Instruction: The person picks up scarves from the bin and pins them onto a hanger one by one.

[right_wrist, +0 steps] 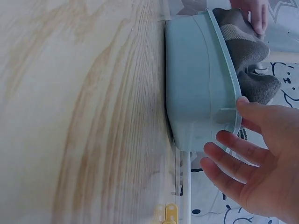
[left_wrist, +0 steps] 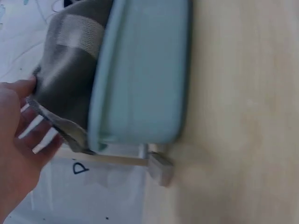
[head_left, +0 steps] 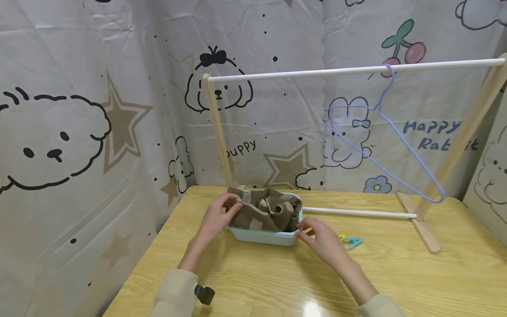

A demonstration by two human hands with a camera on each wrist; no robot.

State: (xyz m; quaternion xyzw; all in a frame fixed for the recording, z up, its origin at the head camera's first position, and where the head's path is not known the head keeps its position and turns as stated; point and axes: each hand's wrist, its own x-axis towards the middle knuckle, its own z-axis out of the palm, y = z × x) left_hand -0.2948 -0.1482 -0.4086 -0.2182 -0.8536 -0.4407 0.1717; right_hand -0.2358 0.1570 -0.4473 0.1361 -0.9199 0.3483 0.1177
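A brown towel (head_left: 257, 215) with pale patches lies folded and bunched in a light blue plastic basin (head_left: 263, 237) on the table. At the towel's left end, my left hand (head_left: 215, 215) pinches its edge between thumb and fingers, lifting a corner in the left wrist view (left_wrist: 70, 65). My right hand (head_left: 321, 240) holds the basin's front right corner at the rim. In the right wrist view, the thumb lies at the basin rim (right_wrist: 224, 60) with the other fingers spread beside the corner.
Behind the basin stands a wooden rack with a white top rail (head_left: 293, 75). A blue hanger (head_left: 412, 149) hangs from it at the right. Teal and yellow clothespins (head_left: 351, 242) lie right of the basin. A printed curtain (head_left: 158, 44) backs the wooden table (head_left: 237, 277).
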